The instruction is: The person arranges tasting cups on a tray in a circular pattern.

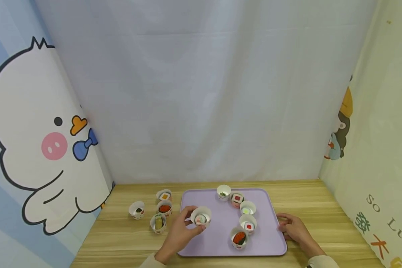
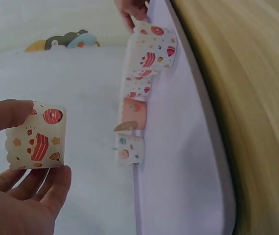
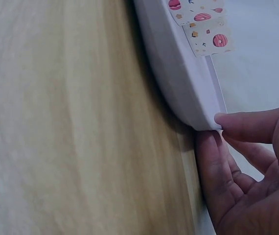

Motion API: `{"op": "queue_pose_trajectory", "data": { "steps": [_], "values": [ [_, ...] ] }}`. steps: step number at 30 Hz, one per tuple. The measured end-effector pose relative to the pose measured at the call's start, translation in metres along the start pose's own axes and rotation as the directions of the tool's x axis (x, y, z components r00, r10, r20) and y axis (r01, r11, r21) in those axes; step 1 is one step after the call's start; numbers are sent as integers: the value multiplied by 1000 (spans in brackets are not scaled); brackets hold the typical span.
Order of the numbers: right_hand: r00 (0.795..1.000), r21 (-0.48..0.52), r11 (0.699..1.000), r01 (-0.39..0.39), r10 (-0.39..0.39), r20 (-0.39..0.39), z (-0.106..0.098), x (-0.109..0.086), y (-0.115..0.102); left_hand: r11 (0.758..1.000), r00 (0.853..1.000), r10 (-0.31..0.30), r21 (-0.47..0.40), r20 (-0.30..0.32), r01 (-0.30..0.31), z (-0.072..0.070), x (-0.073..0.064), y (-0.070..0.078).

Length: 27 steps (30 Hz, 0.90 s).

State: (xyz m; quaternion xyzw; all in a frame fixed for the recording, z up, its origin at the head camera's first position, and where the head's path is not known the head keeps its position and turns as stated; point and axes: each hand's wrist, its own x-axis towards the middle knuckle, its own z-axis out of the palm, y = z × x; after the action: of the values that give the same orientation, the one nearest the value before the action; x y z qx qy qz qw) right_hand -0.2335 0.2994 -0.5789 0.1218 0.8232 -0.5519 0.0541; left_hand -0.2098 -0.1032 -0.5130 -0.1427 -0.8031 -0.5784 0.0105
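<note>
My left hand [image 1: 180,231] grips a patterned paper baking cup [image 2: 37,134] between thumb and fingers, raised over the left part of a lilac tray [image 1: 212,243]. Inside that cup lies a small white piece with pink and green on it. At the tray's right edge, my right hand [image 1: 295,227] pinches the rim, thumb on top and fingers beneath, as the right wrist view shows. Several filled cups stand in a bent row on the tray's right half; the nearest holds an orange roe-like piece [image 1: 239,238] with a dark band.
Left of the tray, several more cups stand on the wooden table [image 1: 110,242], one with a reddish-orange piece [image 1: 165,208], another with a yellow-green one [image 1: 159,223]. A white curtain [image 1: 201,111] hangs behind the table, and printed cloths flank both sides.
</note>
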Motion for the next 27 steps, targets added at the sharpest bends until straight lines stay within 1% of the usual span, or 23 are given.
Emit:
{"op": "queue_pose_trajectory", "data": {
  "steps": [6,11,15,21,27],
  "values": [
    [1000,5,1000,2,-2,0,0,1,1,1000,998,7,-31,67,-5,16,0,-10],
    [1000,8,1000,-9,9,-4,1,1,1,999,991,-36,-31,127,40,26,2,-21],
    [1000,-5,1000,-12,12,-9,0,1,0,997,987,-61,-39,147,67,36,2,-29],
    [1000,-12,1000,-15,15,-14,0,2,1,996,982,-66,-52,174,77,50,-2,-39],
    [1000,1,1000,-14,14,-8,1,2,2,997,981,-78,-13,179,82,59,-3,-44]
  ]
}}
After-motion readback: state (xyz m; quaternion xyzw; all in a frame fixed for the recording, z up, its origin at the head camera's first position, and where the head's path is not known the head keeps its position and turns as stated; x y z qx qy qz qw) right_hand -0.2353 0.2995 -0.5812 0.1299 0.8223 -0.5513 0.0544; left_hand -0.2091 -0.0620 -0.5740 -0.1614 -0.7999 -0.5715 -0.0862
